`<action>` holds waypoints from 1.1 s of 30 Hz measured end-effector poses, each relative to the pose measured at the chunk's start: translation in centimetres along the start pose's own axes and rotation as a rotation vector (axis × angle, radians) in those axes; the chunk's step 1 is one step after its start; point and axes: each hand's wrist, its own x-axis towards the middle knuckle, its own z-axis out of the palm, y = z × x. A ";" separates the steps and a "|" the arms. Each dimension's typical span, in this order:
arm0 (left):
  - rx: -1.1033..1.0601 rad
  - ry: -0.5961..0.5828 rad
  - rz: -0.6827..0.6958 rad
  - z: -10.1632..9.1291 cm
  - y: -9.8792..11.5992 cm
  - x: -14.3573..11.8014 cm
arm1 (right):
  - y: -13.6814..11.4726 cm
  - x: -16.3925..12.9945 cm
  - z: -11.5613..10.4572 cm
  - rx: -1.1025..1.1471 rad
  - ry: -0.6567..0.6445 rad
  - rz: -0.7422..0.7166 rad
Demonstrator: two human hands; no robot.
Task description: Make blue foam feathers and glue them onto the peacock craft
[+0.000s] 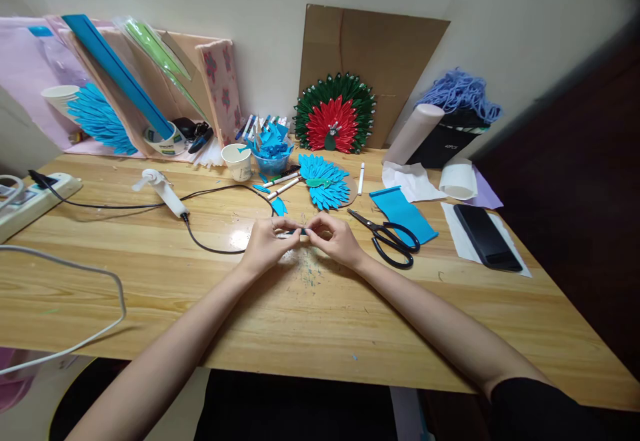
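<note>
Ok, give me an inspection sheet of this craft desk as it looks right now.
Surface: wooden table, scraps of blue and white litter near the hands.
Job's things: small dark piece pinched between both hands; blue paper fan behind it.
Clutter: scissors, blue paper strip, phone, paper cup, markers.
Hands: left hand and right hand, fingertips meeting.
Cables: black cord from a white handheld tool; power strip.
Surroundings: red and green fan against cardboard.

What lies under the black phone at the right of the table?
The black phone lies on a white sheet of paper, whose edges show around it on the wooden table. The covered part of the sheet cannot be seen.
</note>
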 end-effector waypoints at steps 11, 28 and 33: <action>-0.174 0.067 -0.200 -0.1 -0.6 0.6 | 0.1 0.0 -0.2 -0.162 0.160 -0.174; -0.451 -0.021 -0.314 -0.3 -0.3 0.6 | 0.0 -0.2 0.0 -0.219 0.131 -0.190; -0.413 0.010 -0.305 -0.3 -0.3 0.6 | 0.1 -0.1 0.3 0.049 0.078 0.018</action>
